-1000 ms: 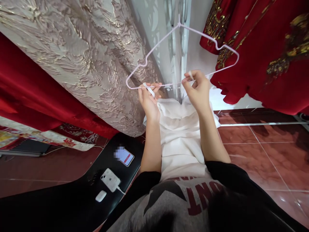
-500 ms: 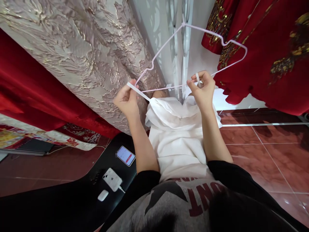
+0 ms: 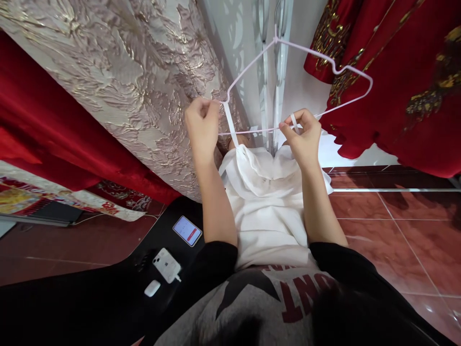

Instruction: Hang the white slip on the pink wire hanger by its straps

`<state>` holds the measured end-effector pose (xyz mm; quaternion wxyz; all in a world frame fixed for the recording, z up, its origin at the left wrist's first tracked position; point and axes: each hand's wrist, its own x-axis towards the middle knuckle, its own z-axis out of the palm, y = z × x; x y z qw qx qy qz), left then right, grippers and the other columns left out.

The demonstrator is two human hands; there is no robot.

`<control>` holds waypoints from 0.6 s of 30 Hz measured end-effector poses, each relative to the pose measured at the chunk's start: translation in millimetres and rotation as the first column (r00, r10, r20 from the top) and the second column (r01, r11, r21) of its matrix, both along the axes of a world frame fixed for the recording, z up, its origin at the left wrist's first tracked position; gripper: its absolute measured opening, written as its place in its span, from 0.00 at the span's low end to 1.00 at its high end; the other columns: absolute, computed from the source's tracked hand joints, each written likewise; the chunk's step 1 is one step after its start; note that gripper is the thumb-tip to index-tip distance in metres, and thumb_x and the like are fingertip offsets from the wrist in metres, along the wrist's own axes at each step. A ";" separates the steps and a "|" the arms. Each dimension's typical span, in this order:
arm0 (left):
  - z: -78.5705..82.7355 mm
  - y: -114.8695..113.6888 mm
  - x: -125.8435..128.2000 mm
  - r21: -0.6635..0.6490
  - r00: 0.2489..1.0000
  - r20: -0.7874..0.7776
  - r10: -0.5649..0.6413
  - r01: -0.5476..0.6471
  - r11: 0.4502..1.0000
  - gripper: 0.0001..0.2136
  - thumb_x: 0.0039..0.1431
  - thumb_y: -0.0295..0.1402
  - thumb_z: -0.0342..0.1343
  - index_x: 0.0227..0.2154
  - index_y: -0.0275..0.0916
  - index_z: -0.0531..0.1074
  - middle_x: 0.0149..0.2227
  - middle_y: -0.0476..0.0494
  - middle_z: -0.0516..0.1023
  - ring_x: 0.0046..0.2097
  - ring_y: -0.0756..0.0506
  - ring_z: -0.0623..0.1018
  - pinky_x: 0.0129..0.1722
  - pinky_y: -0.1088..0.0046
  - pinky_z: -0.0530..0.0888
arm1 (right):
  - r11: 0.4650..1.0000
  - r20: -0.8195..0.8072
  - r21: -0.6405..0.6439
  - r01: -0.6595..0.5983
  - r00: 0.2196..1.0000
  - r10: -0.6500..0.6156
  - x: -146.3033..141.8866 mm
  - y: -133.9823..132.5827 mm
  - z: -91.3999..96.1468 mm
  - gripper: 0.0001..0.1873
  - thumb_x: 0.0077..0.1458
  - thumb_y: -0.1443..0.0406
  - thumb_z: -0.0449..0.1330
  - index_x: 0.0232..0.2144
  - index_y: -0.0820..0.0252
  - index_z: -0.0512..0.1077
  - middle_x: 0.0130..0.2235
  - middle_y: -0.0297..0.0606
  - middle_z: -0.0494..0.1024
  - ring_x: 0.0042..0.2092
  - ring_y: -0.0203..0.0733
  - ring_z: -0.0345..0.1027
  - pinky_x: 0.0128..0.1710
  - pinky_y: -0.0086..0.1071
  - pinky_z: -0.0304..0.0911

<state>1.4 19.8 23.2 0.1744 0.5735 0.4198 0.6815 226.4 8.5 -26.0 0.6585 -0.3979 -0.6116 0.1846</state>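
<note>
A pale pink wire hanger hangs in front of me, hooked on a metal rail. Below it hangs a white strappy garment. My left hand pinches the garment's left strap and holds it up against the hanger's left shoulder notch. My right hand pinches the right strap at the hanger's bottom bar, right of centre. Both hands are closed on the straps.
A beige and gold brocade cloth hangs at the left over red fabric. Red embroidered garments hang at the right. On a black surface below lie two phones and a white earbud case. The floor has red tiles.
My left hand has lifted the left strap from the hanger's bottom bar, out to the left, then up to the left shoulder notch. The right hand stays near the bottom bar.
</note>
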 end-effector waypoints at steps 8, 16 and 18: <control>-39.2 -9.4 32.4 0.034 0.628 0.760 -0.167 0.218 0.975 0.10 0.72 0.40 0.43 0.36 0.42 0.65 0.27 0.47 0.71 0.38 0.46 0.79 0.44 0.70 0.75 | 1.000 0.021 0.009 -0.024 0.999 0.024 -0.8 -3.2 4.1 0.05 0.55 0.63 0.59 0.33 0.58 0.67 0.35 0.33 0.72 0.36 0.31 0.66 0.32 0.27 0.61; -35.7 -13.9 15.7 0.135 0.741 0.625 -0.246 0.208 0.969 0.16 0.71 0.46 0.48 0.30 0.42 0.62 0.18 0.55 0.57 0.25 0.51 0.72 0.35 0.72 0.74 | 0.948 -0.255 0.192 0.252 0.946 -0.200 58.9 -8.4 20.8 0.19 0.55 0.74 0.47 0.36 0.58 0.76 0.36 0.37 0.80 0.22 0.28 0.60 0.21 0.28 0.54; -33.5 -14.9 10.6 0.158 0.715 0.630 -0.304 0.265 0.951 0.15 0.74 0.39 0.47 0.29 0.42 0.62 0.17 0.55 0.57 0.24 0.51 0.71 0.34 0.72 0.74 | 0.878 -0.283 0.317 0.359 0.919 -0.273 85.7 -2.7 18.6 0.20 0.52 0.77 0.50 0.36 0.58 0.79 0.36 0.36 0.80 0.30 0.32 0.71 0.29 0.29 0.64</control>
